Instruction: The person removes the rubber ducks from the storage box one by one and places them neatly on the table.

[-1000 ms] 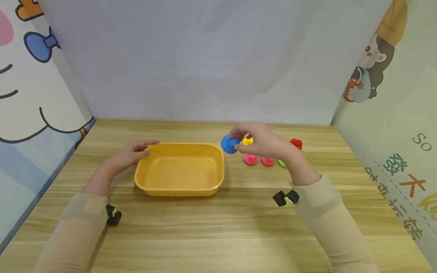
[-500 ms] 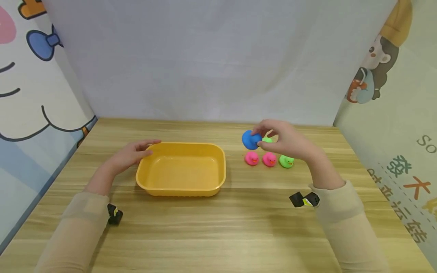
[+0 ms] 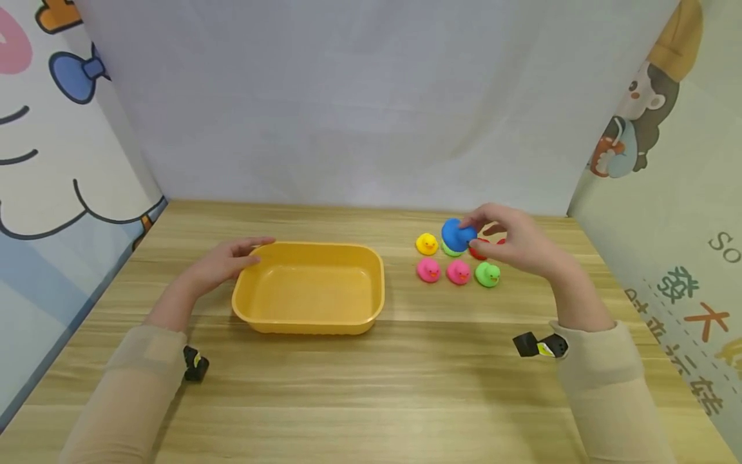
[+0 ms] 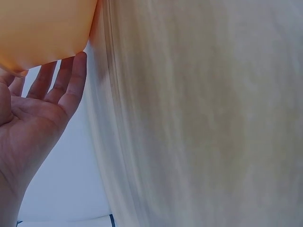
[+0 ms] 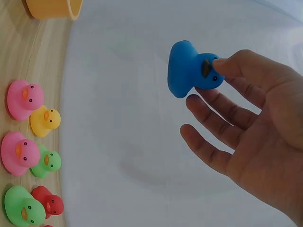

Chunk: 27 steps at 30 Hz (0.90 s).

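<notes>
In the head view, my right hand (image 3: 518, 241) pinches a blue rubber duck (image 3: 455, 234) between thumb and fingertips, above the back row of ducks. The right wrist view shows the thumb on the head of the blue duck (image 5: 182, 68), the other fingers spread below. My left hand (image 3: 217, 267) rests at the back left corner of a yellow plastic basin (image 3: 307, 325), fingers fairly straight against its outside and thumb at the rim. In the left wrist view, the fingertips touch the wall of the basin (image 4: 45, 30). Nothing lies inside it.
Front row: two pink ducks (image 3: 428, 270) and a green duck (image 3: 487, 274). Behind stand a yellow duck (image 3: 426, 244), a second green duck (image 3: 453, 250), partly hidden, and red ducks (image 3: 478, 250) partly behind my right hand. A pale curtain (image 3: 359, 116) hangs behind the wooden table (image 3: 359, 399).
My right hand has carried the blue duck rightward, from beside the basin's right rim to over the back row. The yellow duck has come into full view. My left hand stays at the basin.
</notes>
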Each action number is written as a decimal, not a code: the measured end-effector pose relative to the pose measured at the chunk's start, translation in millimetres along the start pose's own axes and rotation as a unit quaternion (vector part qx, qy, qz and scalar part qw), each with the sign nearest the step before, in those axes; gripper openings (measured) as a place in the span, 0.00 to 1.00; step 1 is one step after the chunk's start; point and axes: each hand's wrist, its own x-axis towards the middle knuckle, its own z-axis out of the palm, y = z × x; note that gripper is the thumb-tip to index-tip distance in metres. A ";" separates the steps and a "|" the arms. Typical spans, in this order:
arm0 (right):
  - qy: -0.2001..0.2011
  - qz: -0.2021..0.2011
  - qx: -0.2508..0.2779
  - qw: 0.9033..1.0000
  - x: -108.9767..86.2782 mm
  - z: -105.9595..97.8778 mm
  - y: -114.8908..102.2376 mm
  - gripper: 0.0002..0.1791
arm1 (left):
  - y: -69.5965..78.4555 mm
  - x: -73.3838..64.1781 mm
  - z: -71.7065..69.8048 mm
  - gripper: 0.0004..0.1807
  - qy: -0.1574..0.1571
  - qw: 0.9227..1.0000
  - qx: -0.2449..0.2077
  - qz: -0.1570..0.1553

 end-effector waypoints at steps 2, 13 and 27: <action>0.006 0.010 -0.007 1.000 -4.4 -2.7 2.7 0.13 | 0.5 0.3 0.2 0.27 -0.002 1.000 0.000 0.001; 0.051 0.039 -0.024 0.998 -24.4 -11.5 21.5 0.15 | -0.2 0.4 0.7 0.28 0.000 1.000 0.002 0.001; 0.068 0.071 -0.057 0.994 -45.3 -10.3 44.7 0.15 | -0.1 -1.3 1.0 0.27 0.002 1.000 0.005 -0.001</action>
